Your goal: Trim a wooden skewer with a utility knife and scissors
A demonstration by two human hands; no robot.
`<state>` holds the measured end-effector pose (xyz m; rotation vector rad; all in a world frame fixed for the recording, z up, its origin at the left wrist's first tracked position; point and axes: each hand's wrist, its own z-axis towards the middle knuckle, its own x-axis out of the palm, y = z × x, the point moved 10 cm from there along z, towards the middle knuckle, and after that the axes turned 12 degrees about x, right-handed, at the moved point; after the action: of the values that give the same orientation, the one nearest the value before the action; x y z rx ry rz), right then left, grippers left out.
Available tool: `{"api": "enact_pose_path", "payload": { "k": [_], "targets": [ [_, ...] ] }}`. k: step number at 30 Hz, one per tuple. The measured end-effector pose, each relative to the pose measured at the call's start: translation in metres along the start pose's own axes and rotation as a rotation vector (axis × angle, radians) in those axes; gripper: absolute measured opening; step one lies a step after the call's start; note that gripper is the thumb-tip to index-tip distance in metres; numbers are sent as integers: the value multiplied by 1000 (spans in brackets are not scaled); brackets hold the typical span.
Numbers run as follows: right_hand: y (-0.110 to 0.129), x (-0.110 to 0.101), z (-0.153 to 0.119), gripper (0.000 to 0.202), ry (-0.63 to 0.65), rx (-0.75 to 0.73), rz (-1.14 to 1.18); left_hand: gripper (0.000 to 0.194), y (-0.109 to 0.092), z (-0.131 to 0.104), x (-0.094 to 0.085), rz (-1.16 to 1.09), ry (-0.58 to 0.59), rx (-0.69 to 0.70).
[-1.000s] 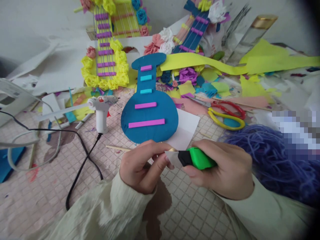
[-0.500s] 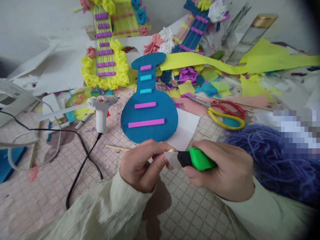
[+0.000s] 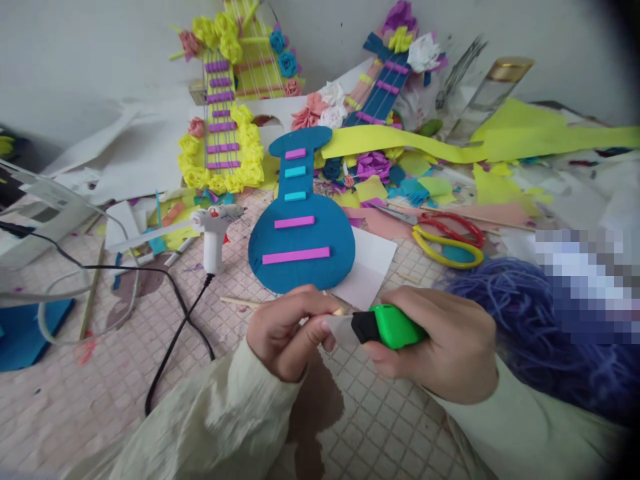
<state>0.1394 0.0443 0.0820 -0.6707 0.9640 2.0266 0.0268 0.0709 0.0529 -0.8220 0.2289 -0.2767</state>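
My left hand [image 3: 287,330] is closed around a thin wooden stick [image 3: 241,302], one end of it showing left of my fingers and its pale tip poking out on the right. My right hand [image 3: 445,343] grips a green and black utility knife [image 3: 400,327]. Its wide blade [image 3: 341,328] points left and lies against or just beside the stick's tip, close to my left thumb. Just beyond my hands lies a blue guitar-shaped cutout [image 3: 303,230] with pink and light blue bars across it. A folded white paper [image 3: 375,260] is partly under it.
A white glue gun [image 3: 213,247] with a black cord stands on the left. Red and yellow scissors [image 3: 447,247] and a heap of purple strands [image 3: 500,300] lie on the right. Decorated paper guitars, including a yellow one [image 3: 220,140], lean at the back amid paper scraps.
The view has tilted up slightly and shifted left. The stick's pale tip now shows more clearly beside the blade. Both hands keep their grips.
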Motion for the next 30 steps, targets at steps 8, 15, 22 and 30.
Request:
{"api": "enact_pose_path", "payload": {
  "k": [8, 15, 22, 30],
  "targets": [
    [-70, -21, 20, 42, -204, 277, -213, 14, -25, 1, 2, -40, -28, 15],
    [-18, -4, 9, 35, 1, 60, 19, 9, -5, -6, -10, 48, -170, -133],
    [-6, 2, 4, 32, 24, -9, 31, 8, -6, -7, -9, 119, -129, -119],
    [-5, 4, 2, 34, 42, 3, 10, 10, -3, -6, -4, 102, -57, -120]
  ]
}}
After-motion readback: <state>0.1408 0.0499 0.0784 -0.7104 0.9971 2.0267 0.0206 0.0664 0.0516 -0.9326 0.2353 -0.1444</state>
